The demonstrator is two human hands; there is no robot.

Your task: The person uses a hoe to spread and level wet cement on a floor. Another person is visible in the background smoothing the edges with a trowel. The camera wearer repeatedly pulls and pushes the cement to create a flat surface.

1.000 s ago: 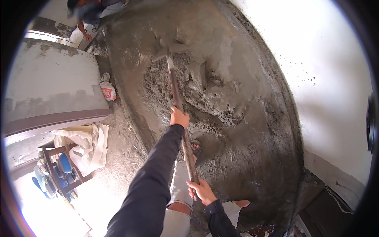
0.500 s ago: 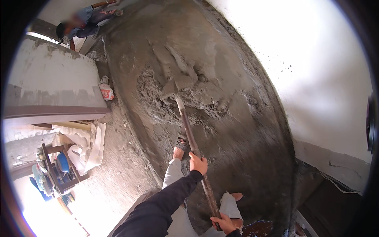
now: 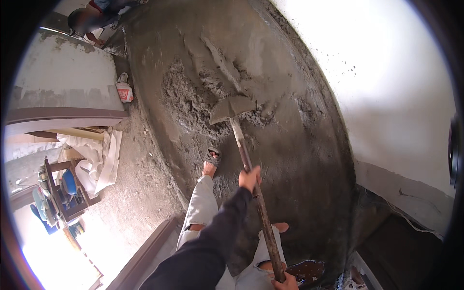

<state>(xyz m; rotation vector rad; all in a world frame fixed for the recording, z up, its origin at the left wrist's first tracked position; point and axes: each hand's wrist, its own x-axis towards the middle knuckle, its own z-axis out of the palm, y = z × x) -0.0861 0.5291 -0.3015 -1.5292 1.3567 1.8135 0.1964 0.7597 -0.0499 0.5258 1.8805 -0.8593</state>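
Note:
My left hand is wrapped round the middle of a shovel's wooden handle. Lower down, near the handle's butt end, my right hand grips it, partly cut off by the picture's bottom edge. The broad, mortar-coated shovel blade rests at the near right side of a rough heap of wet mortar. Smooth wet grey mortar spreads beyond and around the heap. My sandalled foot stands on this surface, left of the handle.
A co-worker crouches at the far left. A white wall borders the right side. At left are a white-and-red bag, a low wall, a wooden frame and crumpled white sheeting. A brown puddle lies by my right leg.
The shovel blade has shifted right and slightly nearer across the heap, and both hands have moved right and stayed on the handle. The co-worker's arm and body have shifted at the far left.

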